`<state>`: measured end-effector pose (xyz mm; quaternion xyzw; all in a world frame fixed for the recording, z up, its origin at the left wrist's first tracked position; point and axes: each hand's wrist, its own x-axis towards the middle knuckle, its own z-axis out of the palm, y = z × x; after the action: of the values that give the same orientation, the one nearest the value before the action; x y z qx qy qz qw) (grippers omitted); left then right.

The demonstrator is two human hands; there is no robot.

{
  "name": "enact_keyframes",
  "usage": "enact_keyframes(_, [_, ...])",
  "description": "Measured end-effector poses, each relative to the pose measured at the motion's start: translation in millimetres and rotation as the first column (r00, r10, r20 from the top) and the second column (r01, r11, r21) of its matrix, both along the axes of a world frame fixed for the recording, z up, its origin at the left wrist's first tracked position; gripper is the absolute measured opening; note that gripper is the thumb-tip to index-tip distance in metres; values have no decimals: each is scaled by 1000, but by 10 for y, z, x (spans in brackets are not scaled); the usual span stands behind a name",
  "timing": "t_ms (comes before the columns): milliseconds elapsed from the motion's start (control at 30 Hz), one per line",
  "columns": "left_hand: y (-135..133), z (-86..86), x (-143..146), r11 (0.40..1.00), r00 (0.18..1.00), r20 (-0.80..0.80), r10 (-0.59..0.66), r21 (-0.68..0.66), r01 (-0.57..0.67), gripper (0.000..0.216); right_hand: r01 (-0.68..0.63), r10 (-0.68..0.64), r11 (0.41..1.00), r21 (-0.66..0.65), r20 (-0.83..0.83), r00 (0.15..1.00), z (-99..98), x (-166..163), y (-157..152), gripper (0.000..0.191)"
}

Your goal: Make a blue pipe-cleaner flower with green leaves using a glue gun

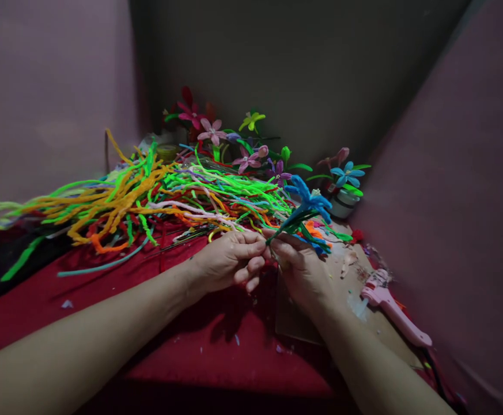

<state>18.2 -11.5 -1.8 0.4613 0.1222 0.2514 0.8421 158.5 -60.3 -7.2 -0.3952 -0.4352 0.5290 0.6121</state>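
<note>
Between my two hands is a blue pipe-cleaner flower (308,199) with dark green stems, tilted up to the right. My right hand (297,262) is closed around the lower stems. The fingertips of my left hand (238,256) pinch at the stem's lower end, where they meet my right fingers. Exactly what lies between the left fingertips is partly hidden. Behind my hands spreads a big heap of loose pipe cleaners (229,187) in green, orange, white and red.
A pink glue gun (396,308) lies on a brown board (376,334) at the right. Finished pipe-cleaner flowers (212,132) stand along the back. A white jar (344,203) sits at the back right. Small scraps dot the red cloth (169,340).
</note>
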Motion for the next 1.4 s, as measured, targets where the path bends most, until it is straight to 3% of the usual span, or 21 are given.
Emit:
enact_keyframes(167, [4, 17, -40, 988, 989, 48, -137, -68, 140, 14, -22, 22, 1000, 7, -95, 995, 28, -16, -5, 19])
enact_keyframes(300, [2, 16, -38, 992, 992, -21, -128, 11, 129, 19, -1, 4, 1000, 28, -89, 996, -9, 3, 21, 12])
enact_keyframes(400, [-12, 40, -20, 973, 985, -172, 23, 229, 17, 24, 40, -38, 998, 44, -46, 998, -59, 20, 47, 7])
enact_keyframes(500, [-38, 54, 8, 889, 940, -260, 220, 450, -83, 16, 69, -69, 997, 14, 7, 998, -102, 28, 56, 5])
enact_keyframes(700, [-93, 44, 48, 745, 833, -256, 491, 619, -249, 9, 152, -153, 988, -36, -18, 988, -121, 9, 54, 8])
enact_keyframes(767, [-92, 59, 38, 765, 842, -258, 473, 594, -248, 11, 151, -153, 988, -43, -42, 987, -110, 0, 58, 10])
enact_keyframes(867, [-59, 66, 15, 846, 883, -268, 386, 485, -222, 15, 135, -137, 990, -45, -41, 990, -77, -6, 54, 11])
enact_keyframes(1067, [4, 4, 8, 973, 970, -139, 198, 147, -177, 21, 22, -22, 1000, -2, 21, 1000, 30, -3, -10, 5])
enact_keyframes(1300, [-15, 14, -17, 1000, 1000, -23, -1, 8, 1, 17, -28, 23, 998, -48, -112, 993, 26, -11, 11, 15])
enact_keyframes(1400, [-18, 22, -23, 1000, 999, -28, -16, 6, 16, 15, -19, 16, 999, -36, -62, 998, 6, -11, 10, 11])
